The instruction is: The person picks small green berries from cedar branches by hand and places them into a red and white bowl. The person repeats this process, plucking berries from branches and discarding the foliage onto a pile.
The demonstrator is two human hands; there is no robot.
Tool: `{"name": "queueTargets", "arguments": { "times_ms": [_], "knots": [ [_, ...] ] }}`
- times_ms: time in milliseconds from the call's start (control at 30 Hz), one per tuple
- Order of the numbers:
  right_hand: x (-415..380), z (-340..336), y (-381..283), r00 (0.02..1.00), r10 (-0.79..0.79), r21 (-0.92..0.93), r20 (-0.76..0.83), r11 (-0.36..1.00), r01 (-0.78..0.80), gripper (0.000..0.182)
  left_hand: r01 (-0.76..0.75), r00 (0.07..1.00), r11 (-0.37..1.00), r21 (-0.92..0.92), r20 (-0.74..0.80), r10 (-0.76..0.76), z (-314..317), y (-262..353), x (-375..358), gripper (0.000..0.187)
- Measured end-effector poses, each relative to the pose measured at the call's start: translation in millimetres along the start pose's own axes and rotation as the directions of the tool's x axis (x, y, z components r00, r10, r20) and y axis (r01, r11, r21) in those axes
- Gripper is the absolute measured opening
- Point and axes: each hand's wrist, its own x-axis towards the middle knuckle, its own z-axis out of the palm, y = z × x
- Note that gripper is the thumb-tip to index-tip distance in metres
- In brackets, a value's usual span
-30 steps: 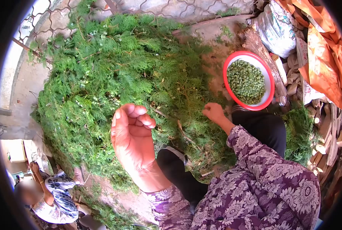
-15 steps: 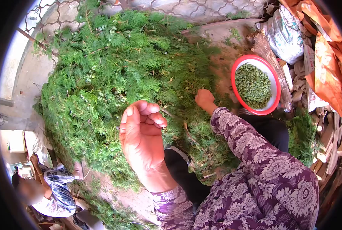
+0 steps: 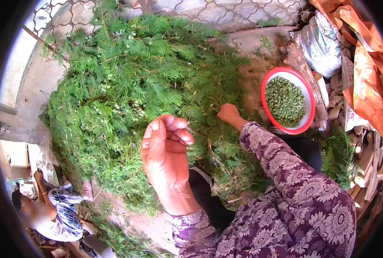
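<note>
My left hand [image 3: 167, 155] is raised palm up over the pile of green conifer branches [image 3: 127, 94], fingers curled and slightly apart, with nothing visible in the palm. My right hand [image 3: 229, 113] is at the right part of the pile, its fingers closed and touching the foliage; what they hold, if anything, is hidden. Small pale green cones dot the branches. Right of my right hand stands a white basin with a red rim [image 3: 265, 102], which contains a heap of small green cones [image 3: 285, 101].
A wire fence [image 3: 225, 13] runs along the top. At the right are a white sack [image 3: 322, 45], an orange tarp [image 3: 372, 81], a log [image 3: 305, 71] and split wood [image 3: 374, 172]. Another person [image 3: 62, 210] sits at the lower left.
My left hand has shifted slightly right in the view and its curled pose is nearly the same. My right hand remains at the foliage. The whole view has shifted a little.
</note>
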Motion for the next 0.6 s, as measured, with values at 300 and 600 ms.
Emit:
{"name": "queueTargets", "arguments": {
  "times_ms": [300,600],
  "knots": [
    [-70,-65,20,0.943,0.013,0.580,0.332,0.786,-0.215,0.013,0.048,0.994,0.999,0.018,0.093,-0.049,2,-7,2,0.021],
    [-135,-148,9,0.975,-0.098,0.958,0.201,0.228,-0.174,0.012,-0.013,0.790,0.986,0.167,0.607,-0.092,32,-31,-25,0.030]
  ]
}}
